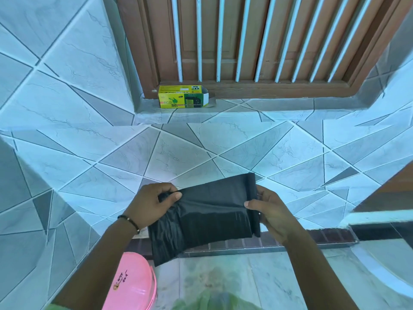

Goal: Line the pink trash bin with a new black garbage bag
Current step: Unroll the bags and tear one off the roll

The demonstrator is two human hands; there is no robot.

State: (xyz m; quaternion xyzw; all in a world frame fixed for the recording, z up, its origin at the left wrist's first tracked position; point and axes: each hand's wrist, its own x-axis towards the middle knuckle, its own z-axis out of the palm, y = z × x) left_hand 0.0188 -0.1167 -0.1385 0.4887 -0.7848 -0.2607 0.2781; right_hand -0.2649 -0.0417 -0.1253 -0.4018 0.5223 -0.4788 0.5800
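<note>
Head view: both hands [154,204] [271,212] pinch the black garbage bag [207,217] taut.

Glossy black garbage bag [207,211], pink bin [131,285], yellow-green box [182,96], pale grey marbled tiles [178,151] cut by darker triangles, brown window frame [268,88] with white bars.

I see bare forearms, no sleeves reaching the wrists. Left wrist wears a thin black beaded bracelet [130,221] with one pale bead. Green fabric [214,302] at bottom edge, possibly a shirt; too blurred to confirm.
</note>
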